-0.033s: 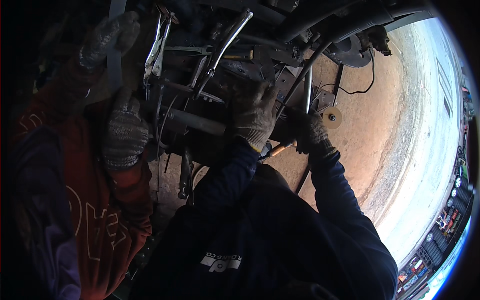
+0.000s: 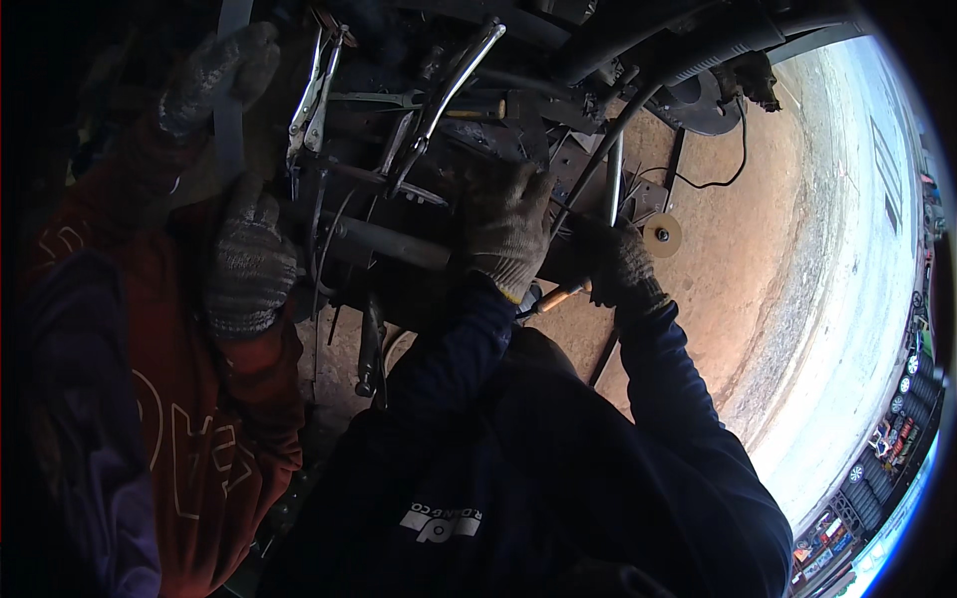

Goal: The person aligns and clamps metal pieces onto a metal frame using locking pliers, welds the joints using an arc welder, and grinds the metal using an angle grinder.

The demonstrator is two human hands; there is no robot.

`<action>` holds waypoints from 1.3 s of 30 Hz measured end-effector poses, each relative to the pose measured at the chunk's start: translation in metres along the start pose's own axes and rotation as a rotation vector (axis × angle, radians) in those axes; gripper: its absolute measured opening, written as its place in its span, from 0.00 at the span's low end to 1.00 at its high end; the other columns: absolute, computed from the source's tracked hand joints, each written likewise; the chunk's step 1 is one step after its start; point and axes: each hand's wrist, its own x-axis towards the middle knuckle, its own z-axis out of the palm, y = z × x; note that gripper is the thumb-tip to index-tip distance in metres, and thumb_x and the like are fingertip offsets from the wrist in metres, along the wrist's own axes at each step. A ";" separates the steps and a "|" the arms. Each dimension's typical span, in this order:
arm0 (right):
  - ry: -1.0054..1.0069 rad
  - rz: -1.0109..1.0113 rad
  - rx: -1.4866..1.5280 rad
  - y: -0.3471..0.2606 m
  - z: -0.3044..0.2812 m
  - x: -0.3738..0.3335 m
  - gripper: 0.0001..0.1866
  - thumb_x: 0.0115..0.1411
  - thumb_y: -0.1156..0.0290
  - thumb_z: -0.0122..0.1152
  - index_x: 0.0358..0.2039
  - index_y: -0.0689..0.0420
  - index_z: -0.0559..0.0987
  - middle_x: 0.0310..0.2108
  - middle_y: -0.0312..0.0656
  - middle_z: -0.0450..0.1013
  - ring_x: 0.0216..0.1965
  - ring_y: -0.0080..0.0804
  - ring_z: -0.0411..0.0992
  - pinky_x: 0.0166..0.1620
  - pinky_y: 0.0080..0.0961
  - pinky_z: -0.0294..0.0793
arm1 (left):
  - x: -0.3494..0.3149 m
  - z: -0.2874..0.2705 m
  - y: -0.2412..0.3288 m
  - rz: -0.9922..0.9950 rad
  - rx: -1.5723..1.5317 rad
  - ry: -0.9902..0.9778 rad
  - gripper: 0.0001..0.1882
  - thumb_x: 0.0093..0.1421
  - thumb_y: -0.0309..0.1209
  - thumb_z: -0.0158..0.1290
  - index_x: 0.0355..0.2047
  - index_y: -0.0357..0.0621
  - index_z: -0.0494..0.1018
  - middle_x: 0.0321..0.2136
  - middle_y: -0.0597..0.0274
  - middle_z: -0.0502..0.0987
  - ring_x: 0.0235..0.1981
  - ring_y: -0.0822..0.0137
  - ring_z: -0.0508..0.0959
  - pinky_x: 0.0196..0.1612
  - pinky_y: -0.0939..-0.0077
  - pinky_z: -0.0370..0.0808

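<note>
My left hand [image 2: 506, 224], in a grey knit glove, rests over the dark metal work at the middle; shadow hides its fingertips and anything under them. To its right my gloved right hand [image 2: 626, 267] is closed, its fingers bent in the shade. A shiny metal bar [image 2: 614, 174] runs down to this hand, but whether the fingers grip it is unclear. An orange-brown handle [image 2: 561, 296] lies between my wrists, close to the right fingers. Beside the right hand is a pale round disc [image 2: 662, 235] with a dark centre.
Locking pliers [image 2: 317, 95] and another long-handled clamp [image 2: 454, 85] stand on the metal work. A co-worker's gloved hands [image 2: 249, 259] hold a flat grey strip [image 2: 228, 130] at left. Dark hoses [image 2: 623, 120] cross at upper right. A thin cable [image 2: 743, 149] hangs over the brown floor.
</note>
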 end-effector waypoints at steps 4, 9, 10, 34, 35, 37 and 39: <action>-0.024 -0.073 0.018 -0.004 0.003 -0.003 0.13 0.63 0.62 0.64 0.37 0.60 0.81 0.25 0.36 0.75 0.22 0.23 0.74 0.25 0.21 0.74 | 0.000 -0.002 -0.003 0.011 0.043 -0.039 0.16 0.56 0.28 0.60 0.46 0.53 0.80 0.47 0.66 0.78 0.42 0.55 0.82 0.47 0.61 0.80; 0.006 0.023 0.088 -0.017 0.007 -0.006 0.12 0.63 0.62 0.65 0.35 0.60 0.81 0.25 0.35 0.75 0.22 0.23 0.73 0.26 0.22 0.74 | 0.000 -0.004 -0.006 -0.001 0.014 -0.072 0.16 0.56 0.29 0.60 0.45 0.53 0.79 0.47 0.65 0.77 0.41 0.54 0.82 0.47 0.59 0.80; 0.005 0.033 0.069 -0.018 0.007 -0.007 0.12 0.63 0.62 0.65 0.35 0.60 0.81 0.25 0.35 0.75 0.22 0.23 0.73 0.26 0.22 0.74 | 0.000 -0.004 -0.006 0.002 0.012 -0.058 0.15 0.56 0.29 0.60 0.45 0.53 0.79 0.47 0.65 0.77 0.41 0.54 0.82 0.46 0.59 0.80; -0.121 -0.509 -0.986 0.002 0.001 -0.002 0.21 0.61 0.77 0.59 0.56 0.60 0.76 0.37 0.41 0.81 0.34 0.28 0.80 0.36 0.23 0.80 | -0.004 0.001 -0.020 -0.037 -0.020 -0.028 0.15 0.54 0.32 0.61 0.43 0.48 0.77 0.45 0.64 0.74 0.50 0.56 0.75 0.53 0.52 0.72; -0.109 -0.529 -0.936 0.004 0.000 0.000 0.21 0.61 0.77 0.60 0.56 0.60 0.77 0.37 0.41 0.81 0.33 0.27 0.80 0.35 0.23 0.79 | -0.005 0.001 -0.022 -0.039 -0.023 -0.026 0.15 0.54 0.32 0.61 0.43 0.48 0.77 0.45 0.65 0.74 0.50 0.56 0.75 0.53 0.52 0.72; -0.089 -0.515 -0.943 0.003 -0.001 -0.004 0.21 0.61 0.77 0.60 0.56 0.59 0.77 0.37 0.41 0.81 0.35 0.28 0.80 0.37 0.23 0.80 | -0.005 0.003 -0.022 -0.030 -0.025 -0.022 0.15 0.54 0.32 0.61 0.43 0.48 0.77 0.46 0.65 0.74 0.50 0.56 0.76 0.53 0.52 0.72; -0.078 -0.506 -0.942 0.004 -0.001 -0.006 0.22 0.61 0.76 0.60 0.56 0.59 0.76 0.39 0.42 0.80 0.37 0.30 0.80 0.39 0.25 0.79 | -0.007 0.003 -0.023 -0.023 -0.021 -0.021 0.15 0.55 0.32 0.60 0.43 0.49 0.77 0.46 0.65 0.74 0.50 0.56 0.76 0.54 0.52 0.72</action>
